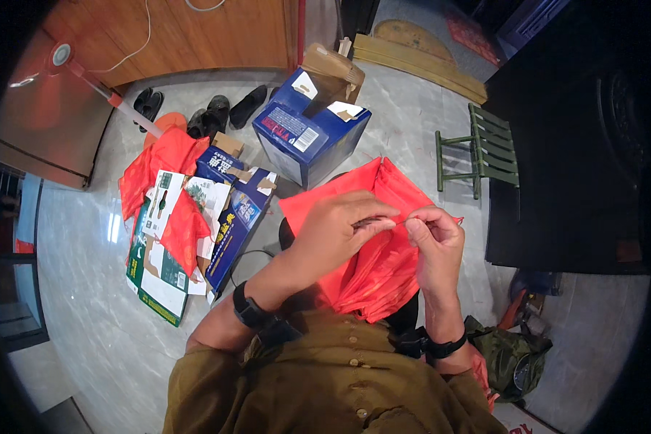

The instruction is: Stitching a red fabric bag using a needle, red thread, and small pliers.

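Red shiny cloth point(372, 267) lies gathered in folds over my lap, with a peaked edge at its far side. Above it my left hand point(340, 228) is closed, thumb and fingers pinched together and pointing right. Facing it, my right hand point(437, 242) pinches with thumb and forefinger. The fingertips of both hands nearly meet over the cloth. Something thin and reddish seems to run between them, too fine to name. The palms hide part of the cloth. Each wrist wears a black band.
A blue carton point(307, 134) stands ahead with its flaps up. To the left, more red cloth point(184, 231) lies on flattened cardboard point(163, 289). Shoes point(217, 116) sit by the wooden panel. A green folding stool point(484, 148) and a dark green bag point(510, 362) are on the right.
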`<state>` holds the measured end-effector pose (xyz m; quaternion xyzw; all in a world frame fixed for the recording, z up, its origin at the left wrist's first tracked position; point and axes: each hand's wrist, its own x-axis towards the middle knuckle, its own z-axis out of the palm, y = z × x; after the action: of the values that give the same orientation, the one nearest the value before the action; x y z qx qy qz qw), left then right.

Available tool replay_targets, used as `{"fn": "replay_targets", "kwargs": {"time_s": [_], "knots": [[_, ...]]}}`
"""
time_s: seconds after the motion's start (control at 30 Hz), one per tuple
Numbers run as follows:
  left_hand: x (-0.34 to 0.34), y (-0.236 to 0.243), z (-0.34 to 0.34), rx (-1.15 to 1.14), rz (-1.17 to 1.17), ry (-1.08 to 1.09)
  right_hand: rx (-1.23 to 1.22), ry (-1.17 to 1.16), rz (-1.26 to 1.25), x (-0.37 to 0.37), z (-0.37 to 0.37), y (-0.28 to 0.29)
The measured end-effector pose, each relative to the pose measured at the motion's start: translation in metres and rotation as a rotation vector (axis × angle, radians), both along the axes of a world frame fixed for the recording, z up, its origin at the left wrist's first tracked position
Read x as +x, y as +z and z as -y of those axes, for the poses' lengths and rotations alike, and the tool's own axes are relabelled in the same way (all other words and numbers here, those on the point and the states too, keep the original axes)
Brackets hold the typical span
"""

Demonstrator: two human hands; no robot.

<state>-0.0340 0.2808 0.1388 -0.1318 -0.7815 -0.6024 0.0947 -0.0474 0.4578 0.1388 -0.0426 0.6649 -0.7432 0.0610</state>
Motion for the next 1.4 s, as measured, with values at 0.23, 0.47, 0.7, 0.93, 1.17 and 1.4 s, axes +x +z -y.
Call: {"fn": "replay_targets", "kwargs": {"time_s": [0.23,0.47,0.7,0.93,1.17,1.4], "knots": [[-0.012,0.006,0.0,-0.121,-0.183,-0.02,0.12,0.075,0.019,-0.004,0.001,-0.004],[-0.014,0.001,-0.005,-0.176,-0.178,-0.002,0.253,0.165,0.027,-0.011,-0.001,0.003],[-0.017,-0.016,-0.008,0.132,0.241,-0.131,0.144,0.179,0.176,-0.013,-0.002,0.001],[-0.024,-0.03,-0.004,0.405,0.387,-0.137,-0.021,0.177,0.294,-0.019,-0.004,-0.004],[-0.028,-0.023,0.012,0.688,0.682,-0.134,-0.058,0.205,0.329,-0.022,-0.006,-0.006],[-0.028,-0.035,0.005,0.521,0.445,0.075,-0.068,0.2,0.315,-0.025,-0.007,-0.008]]}}
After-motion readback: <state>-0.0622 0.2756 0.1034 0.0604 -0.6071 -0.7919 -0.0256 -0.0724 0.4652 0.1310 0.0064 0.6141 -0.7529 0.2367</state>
